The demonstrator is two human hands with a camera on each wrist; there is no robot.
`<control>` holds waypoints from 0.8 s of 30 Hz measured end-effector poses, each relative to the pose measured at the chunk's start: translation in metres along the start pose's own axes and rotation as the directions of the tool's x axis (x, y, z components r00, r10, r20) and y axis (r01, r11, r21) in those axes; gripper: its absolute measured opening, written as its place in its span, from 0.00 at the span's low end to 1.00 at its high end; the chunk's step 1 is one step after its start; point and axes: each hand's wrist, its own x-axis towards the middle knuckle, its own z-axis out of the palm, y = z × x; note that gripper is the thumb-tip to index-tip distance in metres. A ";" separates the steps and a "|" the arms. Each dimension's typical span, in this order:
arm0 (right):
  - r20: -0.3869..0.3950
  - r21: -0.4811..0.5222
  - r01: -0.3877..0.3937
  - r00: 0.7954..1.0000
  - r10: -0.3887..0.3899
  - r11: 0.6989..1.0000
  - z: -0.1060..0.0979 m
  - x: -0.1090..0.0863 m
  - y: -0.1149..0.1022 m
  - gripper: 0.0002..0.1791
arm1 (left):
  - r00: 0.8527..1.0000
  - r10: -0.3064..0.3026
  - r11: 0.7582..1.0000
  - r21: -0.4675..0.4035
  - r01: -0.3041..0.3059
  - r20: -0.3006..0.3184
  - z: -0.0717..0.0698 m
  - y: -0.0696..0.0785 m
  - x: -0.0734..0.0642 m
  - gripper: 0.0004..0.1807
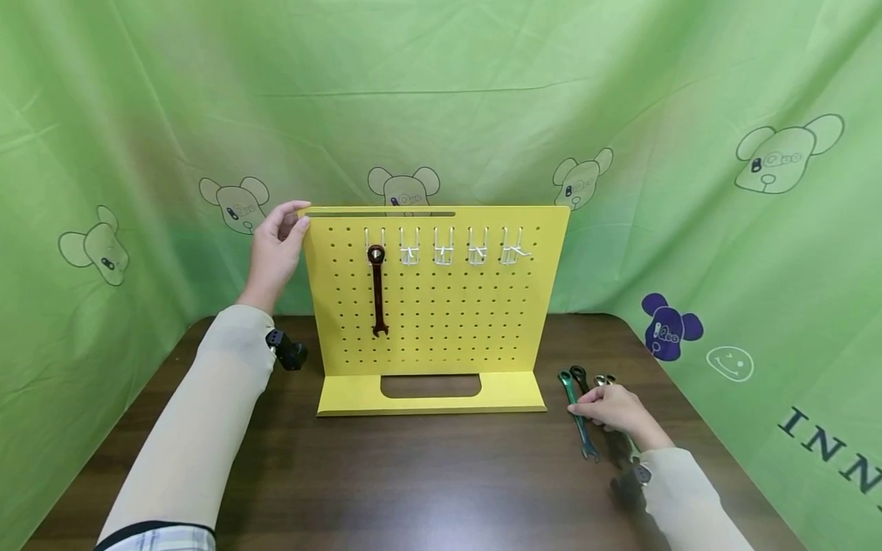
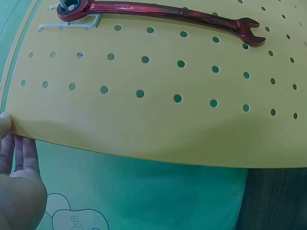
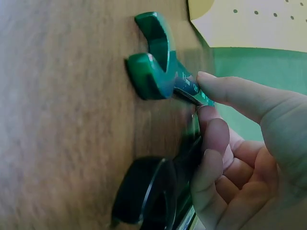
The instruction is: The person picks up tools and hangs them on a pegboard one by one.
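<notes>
My left hand grips the upper left corner of a yellow pegboard, thumb in front and fingers behind, as the left wrist view also shows. A dark red combination wrench hangs by its ring end on the leftmost white hook, its open end down. On the table to the right of the board, my right hand pinches a green combination wrench by its shank between thumb and fingers. Beside it lies a black wrench, partly under the hand. Other wrenches are mostly hidden behind the hand.
Several white wire hooks stick out in a row along the board's upper part. The board's base stands on a dark wooden table. Green printed cloth hangs behind and at both sides.
</notes>
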 end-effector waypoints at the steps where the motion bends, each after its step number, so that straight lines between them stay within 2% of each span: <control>1: -0.002 -0.012 -0.002 1.000 0.002 1.000 0.000 0.000 0.000 0.17 | 1.000 0.002 1.000 0.001 -0.002 0.000 0.000 0.000 0.000 0.16; 6: -0.005 -0.053 -0.016 1.000 0.016 0.998 0.001 0.001 0.001 0.16 | 1.000 0.006 1.000 0.007 -0.006 0.000 0.000 0.000 0.000 0.16; 24: -0.007 -0.058 -0.057 0.998 0.056 0.997 0.003 0.005 -0.002 0.19 | 1.000 0.000 1.000 0.024 0.000 -0.009 -0.001 0.002 -0.001 0.16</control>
